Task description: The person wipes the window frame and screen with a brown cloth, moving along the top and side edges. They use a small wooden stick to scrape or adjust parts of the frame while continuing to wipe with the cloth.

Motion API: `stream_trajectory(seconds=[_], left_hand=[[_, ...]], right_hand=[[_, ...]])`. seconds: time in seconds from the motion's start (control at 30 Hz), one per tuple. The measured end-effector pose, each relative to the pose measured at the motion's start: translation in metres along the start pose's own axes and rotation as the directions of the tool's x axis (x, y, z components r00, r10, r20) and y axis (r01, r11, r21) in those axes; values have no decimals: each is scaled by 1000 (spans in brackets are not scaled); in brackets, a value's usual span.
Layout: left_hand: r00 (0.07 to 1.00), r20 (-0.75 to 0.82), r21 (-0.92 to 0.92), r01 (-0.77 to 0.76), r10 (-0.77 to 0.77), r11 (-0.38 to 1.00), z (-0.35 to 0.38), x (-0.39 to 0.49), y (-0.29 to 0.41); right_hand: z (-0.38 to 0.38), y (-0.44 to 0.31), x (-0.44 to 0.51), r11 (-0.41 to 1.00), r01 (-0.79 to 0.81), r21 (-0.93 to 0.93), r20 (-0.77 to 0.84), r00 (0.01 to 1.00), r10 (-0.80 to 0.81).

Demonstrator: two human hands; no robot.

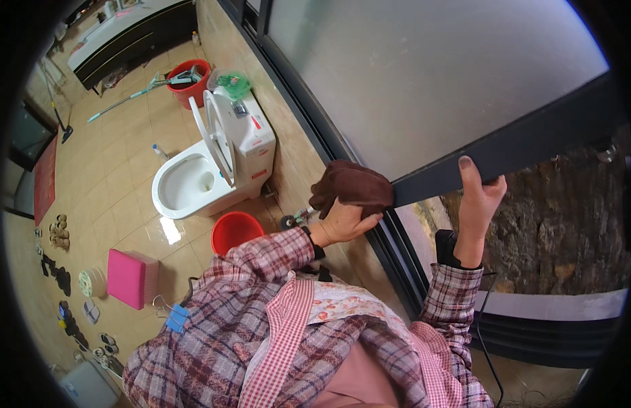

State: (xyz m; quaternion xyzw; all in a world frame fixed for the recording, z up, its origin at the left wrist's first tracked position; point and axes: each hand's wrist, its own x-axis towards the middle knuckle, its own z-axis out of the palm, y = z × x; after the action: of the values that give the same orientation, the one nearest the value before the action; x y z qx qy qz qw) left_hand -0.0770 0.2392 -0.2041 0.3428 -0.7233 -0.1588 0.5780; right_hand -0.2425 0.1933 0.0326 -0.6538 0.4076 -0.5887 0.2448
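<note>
My left hand point(346, 223) holds a bunched dark brown cloth point(353, 186) against the near corner of a window sash. The cloth covers that corner and part of the dark track point(315, 115) beside it. My right hand point(477, 191) grips the dark grey sash frame point(529, 137) farther along, with its thumb on the near face and the other fingers curled over the edge. Frosted glass point(438, 76) fills the sash above both hands. To the right, the opening shows a rough, dark stone-like wall point(555, 229) outside.
Left of me stand a white toilet point(188, 178) with its lid raised, a red bucket point(237, 232) and a pink-topped stool point(126, 279). Farther back, another red bucket point(189, 92) holds a mop-like tool point(121, 104). Several shoes point(60, 234) line the far-left wall. A toilet brush point(292, 220) is near my left wrist.
</note>
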Motion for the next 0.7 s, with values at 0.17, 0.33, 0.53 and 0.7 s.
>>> stream_trajectory(seconds=[0.17,0.33,0.53,0.7], left_hand=[[929,218,71,-321,300,944,17,-8,-29],[895,256,-31,-371,366,928,22,-2,-59],[917,301,-119,-236,261,964,-24,35,-99],[988,153,295,-52,6,954,-94,67,-184]], right_hand=[[-50,7,-33,996,17,-91,-45,999,-21],[-79,21,-47,999,26,-44,-138,990,-31],[-115,54,-75,990,-36,-137,-184,983,10],[-145,61,-104,994,-25,-109,-258,966,-4]])
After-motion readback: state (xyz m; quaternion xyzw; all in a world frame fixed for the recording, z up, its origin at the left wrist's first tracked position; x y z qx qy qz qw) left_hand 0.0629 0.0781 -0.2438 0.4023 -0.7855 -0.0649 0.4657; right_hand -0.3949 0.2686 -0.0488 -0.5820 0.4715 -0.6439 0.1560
